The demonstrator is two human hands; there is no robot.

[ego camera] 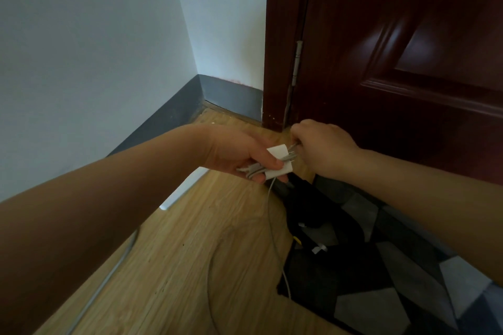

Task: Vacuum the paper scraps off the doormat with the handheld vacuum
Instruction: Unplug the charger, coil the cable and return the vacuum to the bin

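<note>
Head view is showing both bare forearms reaching forward over a wooden floor (190, 239) toward the corner where a white wall (95, 49) is meeting a dark red door (394, 62). The left hand (239, 156) is gripping a white charger block (280, 162) together with a bundle of coiled grey cable (254, 170), its fingers curling under the bundle and its thumb lying across the top. The right hand (318, 145) is sitting just right of the block, its fingers curling and pinching a loop of that cable where it is leaving the block. A loose length of the same cable is hanging down from the left hand and trailing over the floor toward the near edge of the view.

The doormat (394, 280), patterned in black and grey shapes, is lying on the floor at the near right, in front of the door. A black object (302, 207), which may be the handheld vacuum though I cannot tell for sure, is resting on the mat's far left part, right below the hands. Paper scraps (319, 249) are lying on the mat just near of that object, small and white. A grey skirting board (231, 95) is running along the foot of the wall
</note>
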